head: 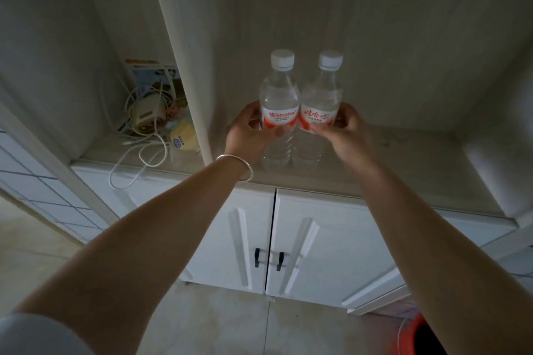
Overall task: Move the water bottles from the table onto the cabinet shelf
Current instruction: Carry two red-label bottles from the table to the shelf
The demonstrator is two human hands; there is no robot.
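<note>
Near the front edge of the cabinet shelf [403,153], 2 upright, touching water bottles [278,112] appear delivered, left hand [251,132] and right hand [346,131] each gripping 1, release pending.

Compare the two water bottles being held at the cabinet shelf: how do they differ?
The left bottle, gripped by the left hand, shows Latin lettering on its label; the right bottle, gripped by the right hand, shows Chinese characters. Both are clear, upright, white-capped, red-and-white labelled, side by side on the cabinet shelf.
</note>
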